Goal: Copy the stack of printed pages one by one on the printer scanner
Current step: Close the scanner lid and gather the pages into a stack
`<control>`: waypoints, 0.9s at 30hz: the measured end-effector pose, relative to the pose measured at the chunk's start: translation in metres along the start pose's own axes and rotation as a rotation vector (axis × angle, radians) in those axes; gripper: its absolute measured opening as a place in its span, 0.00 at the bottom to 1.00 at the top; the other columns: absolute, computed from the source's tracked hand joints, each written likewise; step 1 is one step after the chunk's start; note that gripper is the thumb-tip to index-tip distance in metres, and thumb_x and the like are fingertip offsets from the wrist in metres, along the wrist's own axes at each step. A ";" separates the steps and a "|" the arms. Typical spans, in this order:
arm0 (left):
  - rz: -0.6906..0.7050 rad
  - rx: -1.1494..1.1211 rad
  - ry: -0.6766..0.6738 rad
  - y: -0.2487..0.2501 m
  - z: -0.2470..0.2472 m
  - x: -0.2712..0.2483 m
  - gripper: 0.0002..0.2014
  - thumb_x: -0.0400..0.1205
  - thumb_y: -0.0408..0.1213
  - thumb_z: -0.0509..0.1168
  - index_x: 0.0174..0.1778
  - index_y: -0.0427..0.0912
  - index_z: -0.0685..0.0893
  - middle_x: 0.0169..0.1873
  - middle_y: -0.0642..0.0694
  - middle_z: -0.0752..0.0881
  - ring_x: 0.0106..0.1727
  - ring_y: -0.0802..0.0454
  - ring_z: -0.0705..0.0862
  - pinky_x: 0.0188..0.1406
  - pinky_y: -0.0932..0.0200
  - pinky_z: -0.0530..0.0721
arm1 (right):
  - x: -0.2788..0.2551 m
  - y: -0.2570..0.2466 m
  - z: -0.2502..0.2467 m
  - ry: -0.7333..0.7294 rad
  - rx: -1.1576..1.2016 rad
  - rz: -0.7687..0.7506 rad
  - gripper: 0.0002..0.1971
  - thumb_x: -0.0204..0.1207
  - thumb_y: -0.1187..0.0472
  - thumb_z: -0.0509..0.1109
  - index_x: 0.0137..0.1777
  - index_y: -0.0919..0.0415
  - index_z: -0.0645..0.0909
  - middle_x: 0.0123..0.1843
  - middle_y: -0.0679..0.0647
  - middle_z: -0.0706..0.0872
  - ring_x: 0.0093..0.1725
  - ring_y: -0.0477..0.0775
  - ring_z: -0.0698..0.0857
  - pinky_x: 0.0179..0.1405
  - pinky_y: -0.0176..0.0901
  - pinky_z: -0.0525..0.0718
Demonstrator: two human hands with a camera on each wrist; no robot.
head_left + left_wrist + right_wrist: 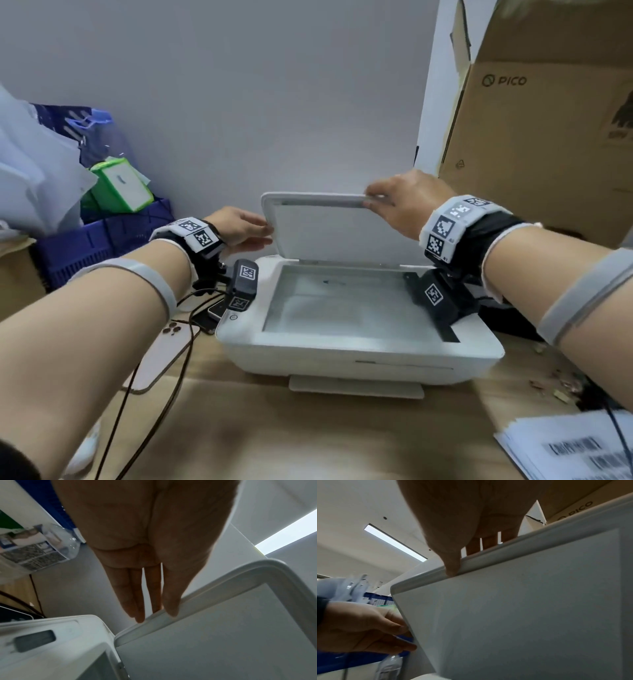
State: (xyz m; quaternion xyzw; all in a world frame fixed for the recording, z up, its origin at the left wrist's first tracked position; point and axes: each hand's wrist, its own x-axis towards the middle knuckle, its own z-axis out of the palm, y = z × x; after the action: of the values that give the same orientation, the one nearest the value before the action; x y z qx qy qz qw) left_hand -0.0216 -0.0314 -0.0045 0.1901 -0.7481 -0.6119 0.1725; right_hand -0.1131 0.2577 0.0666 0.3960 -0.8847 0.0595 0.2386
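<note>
A white printer [342, 356] sits on the wooden desk with its scanner lid [325, 233] raised almost upright. My right hand [371, 198] grips the lid's top edge near its right corner, thumb in front and fingers behind, as the right wrist view shows for the right hand [458, 561] and lid [505, 615]. My left hand [265, 234] pinches the lid's left edge between thumb and straight fingers [137, 615]. The scanner glass [342, 308] lies exposed, pale with a small blue mark; whether a sheet lies on it I cannot tell. The stack of printed pages [565, 448] lies at the desk's front right.
A large cardboard box [548, 137] stands close behind the printer on the right. A blue crate [102, 240] with a green box [123, 185] is at the left. A phone [164, 356] and dark cables [178, 359] lie left of the printer. Small scraps [555, 383] litter the right.
</note>
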 end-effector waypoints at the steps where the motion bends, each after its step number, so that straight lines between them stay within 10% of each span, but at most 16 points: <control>1: -0.021 0.020 -0.022 -0.002 -0.001 -0.007 0.08 0.81 0.23 0.68 0.53 0.34 0.89 0.48 0.36 0.90 0.46 0.47 0.89 0.44 0.62 0.90 | -0.012 -0.003 -0.001 -0.030 0.001 -0.019 0.16 0.85 0.40 0.60 0.64 0.42 0.84 0.53 0.50 0.89 0.50 0.58 0.84 0.45 0.44 0.77; 5: -0.076 0.139 -0.086 -0.006 -0.005 -0.031 0.20 0.82 0.16 0.58 0.47 0.43 0.91 0.51 0.41 0.91 0.49 0.49 0.88 0.56 0.56 0.85 | -0.054 -0.012 0.012 -0.140 0.062 -0.038 0.15 0.80 0.37 0.66 0.60 0.39 0.87 0.53 0.41 0.90 0.54 0.51 0.87 0.52 0.43 0.82; 17: -0.001 0.041 -0.195 0.008 0.061 -0.095 0.13 0.86 0.27 0.59 0.57 0.40 0.89 0.55 0.41 0.91 0.56 0.46 0.89 0.63 0.49 0.82 | -0.113 -0.033 0.068 -0.318 0.150 -0.014 0.21 0.75 0.37 0.71 0.67 0.38 0.80 0.59 0.39 0.83 0.58 0.47 0.81 0.60 0.49 0.81; 27: 0.073 -0.080 -0.504 0.022 0.202 -0.145 0.10 0.84 0.23 0.59 0.51 0.34 0.86 0.40 0.39 0.87 0.40 0.48 0.87 0.51 0.54 0.88 | -0.187 0.062 0.070 -0.096 0.235 0.451 0.16 0.77 0.46 0.69 0.64 0.42 0.81 0.57 0.44 0.85 0.62 0.52 0.81 0.63 0.56 0.80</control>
State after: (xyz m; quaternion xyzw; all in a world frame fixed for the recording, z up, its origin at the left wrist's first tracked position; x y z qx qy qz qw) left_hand 0.0035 0.2162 -0.0249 -0.0028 -0.7490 -0.6625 0.0099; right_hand -0.0773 0.4045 -0.0776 0.2161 -0.9479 0.1949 0.1295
